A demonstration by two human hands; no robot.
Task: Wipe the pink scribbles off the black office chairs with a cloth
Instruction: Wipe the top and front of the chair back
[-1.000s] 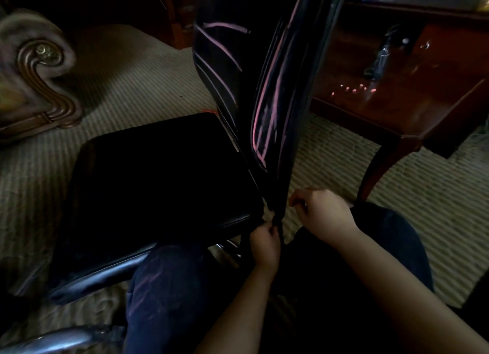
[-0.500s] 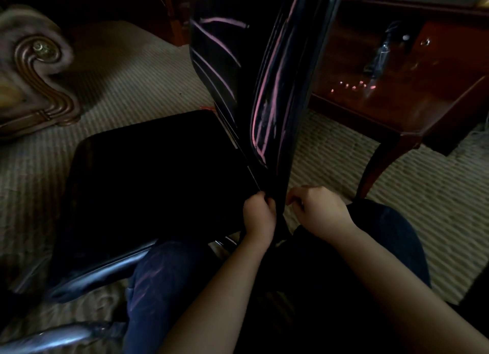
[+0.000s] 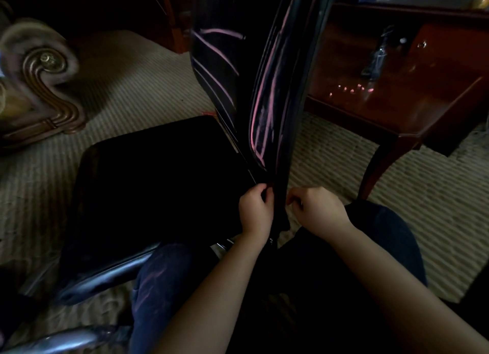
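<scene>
2 hands meet low on the black chair's backrest [image 3: 275, 102], streaked with pink scribbles [image 3: 260, 94] and rising behind the seat [image 3: 158, 181]. Now the left hand [image 3: 255, 211] curls its fingers round the backrest's bottom edge; the right hand [image 3: 317, 208] sits curled just beside it, too dark to tell if it holds anything.

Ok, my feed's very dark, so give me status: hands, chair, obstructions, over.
Left hand grips bottom edge of chair back; right hand curled beside it, hold unclear. Pink scribbles cover back. No cloth discernible.

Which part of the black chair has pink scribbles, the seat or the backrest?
The backrest, streaked with pink lines; the seat below it looks plain black.
</scene>
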